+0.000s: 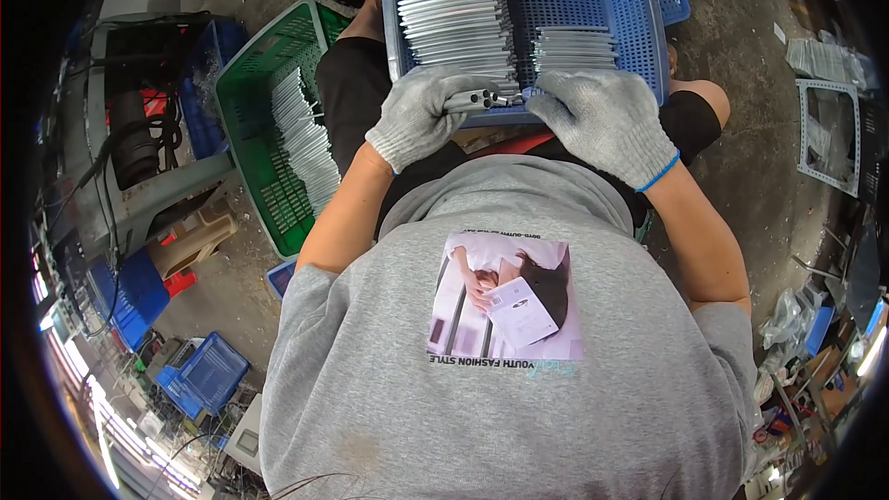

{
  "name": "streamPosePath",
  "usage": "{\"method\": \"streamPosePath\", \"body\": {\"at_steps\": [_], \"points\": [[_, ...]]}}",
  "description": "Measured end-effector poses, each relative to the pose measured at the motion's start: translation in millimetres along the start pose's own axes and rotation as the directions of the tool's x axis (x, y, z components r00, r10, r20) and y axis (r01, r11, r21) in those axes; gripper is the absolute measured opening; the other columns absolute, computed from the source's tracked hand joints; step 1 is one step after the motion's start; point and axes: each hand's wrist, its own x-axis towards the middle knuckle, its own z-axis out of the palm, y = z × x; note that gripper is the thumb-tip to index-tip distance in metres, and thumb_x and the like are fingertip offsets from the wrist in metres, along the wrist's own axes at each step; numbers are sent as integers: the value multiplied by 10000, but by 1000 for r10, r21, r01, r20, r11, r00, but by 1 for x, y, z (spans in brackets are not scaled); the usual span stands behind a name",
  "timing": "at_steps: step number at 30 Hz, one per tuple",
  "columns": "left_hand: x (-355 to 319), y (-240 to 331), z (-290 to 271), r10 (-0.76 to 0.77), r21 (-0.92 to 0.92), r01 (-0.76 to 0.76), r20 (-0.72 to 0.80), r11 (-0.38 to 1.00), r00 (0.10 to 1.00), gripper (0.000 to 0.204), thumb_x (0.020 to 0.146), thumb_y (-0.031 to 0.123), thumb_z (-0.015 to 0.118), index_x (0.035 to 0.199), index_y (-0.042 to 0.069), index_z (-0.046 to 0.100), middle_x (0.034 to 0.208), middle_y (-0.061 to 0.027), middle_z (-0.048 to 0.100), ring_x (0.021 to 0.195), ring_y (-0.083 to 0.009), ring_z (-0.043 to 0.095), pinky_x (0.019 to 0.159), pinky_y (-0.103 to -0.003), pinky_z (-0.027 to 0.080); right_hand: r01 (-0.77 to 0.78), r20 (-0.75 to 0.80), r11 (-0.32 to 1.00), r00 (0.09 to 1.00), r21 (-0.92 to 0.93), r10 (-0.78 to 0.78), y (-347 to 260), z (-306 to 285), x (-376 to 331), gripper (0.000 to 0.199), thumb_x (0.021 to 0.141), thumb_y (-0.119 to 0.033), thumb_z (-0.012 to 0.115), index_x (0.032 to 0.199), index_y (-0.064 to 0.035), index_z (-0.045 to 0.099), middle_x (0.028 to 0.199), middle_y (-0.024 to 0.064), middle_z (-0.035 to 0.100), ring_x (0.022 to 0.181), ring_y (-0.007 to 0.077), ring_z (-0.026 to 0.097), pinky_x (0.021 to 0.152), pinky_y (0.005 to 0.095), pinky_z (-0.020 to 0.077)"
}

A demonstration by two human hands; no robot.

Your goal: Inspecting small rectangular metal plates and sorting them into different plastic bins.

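Note:
My left hand (419,117), in a grey knitted glove, is closed around several short metal tubes (474,100). Their hollow ends point right, toward the other hand. My right hand (607,122), gloved the same way with a blue cuff edge, has its fingers curled beside those tube ends. Small metal ends show between the two hands, but what the right fingers grip is hidden. Just beyond both hands stands a blue plastic basket (656,46). A tall stack of metal tubes (454,14) fills its left side, and a lower stack (574,48) lies at its near right.
To the left, a green plastic crate (243,150) holds more metal tubes (306,143). A grey metal machine frame (153,208) with black cables stands farther left. At the right, a pale perforated frame (827,134) lies near bundled pieces (824,63) on the floor.

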Motion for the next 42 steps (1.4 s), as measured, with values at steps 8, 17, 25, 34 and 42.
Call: {"method": "streamPosePath", "body": {"at_steps": [8, 17, 25, 34, 42], "points": [[-2, 9, 4, 48, 113, -33, -132, 993, 990, 262, 809, 168, 741, 1066, 146, 785, 915, -9, 758, 761, -246, 673, 798, -356, 510, -41, 111, 998, 993, 49, 36, -5, 4, 0, 251, 973, -305, 648, 867, -108, 760, 704, 66, 731, 559, 243, 660, 509, 347, 475], [-3, 13, 4, 66, 181, -34, -175, 983, 982, 225, 846, 255, 737, 1041, 156, 789, 938, 7, 758, 787, -219, 678, 812, -336, 502, -70, 101, 997, 993, 25, 67, -3, 5, 4, 269, 972, -323, 648, 877, -113, 786, 717, 74, 740, 576, 251, 673, 532, 366, 490], [-4, 12, 6, 66, 184, -33, -173, 982, 983, 237, 848, 283, 743, 1036, 146, 789, 920, 12, 757, 784, -201, 679, 817, -336, 502, -131, 151, 985, 982, 113, 114, -3, -1, 10, 277, 967, -331, 643, 916, -107, 798, 721, 86, 741, 588, 282, 670, 549, 386, 497], [-3, 7, 12, 56, 209, -9, -218, 978, 974, 232, 847, 224, 740, 1061, 149, 793, 921, 7, 763, 781, -203, 686, 822, -342, 518, -177, 217, 958, 968, 225, 128, -2, 2, 12, 311, 983, -364, 626, 913, -108, 788, 730, 74, 743, 588, 272, 672, 571, 385, 531], [3, -43, 42, -174, 458, 165, -23, 874, 984, 306, 825, 102, 723, 1118, 162, 786, 966, 0, 772, 822, -239, 717, 831, -364, 549, -262, 156, 961, 956, 86, 247, 12, 23, 12, 314, 979, -354, 623, 996, -93, 797, 809, 100, 772, 648, 321, 698, 615, 419, 537]]}}
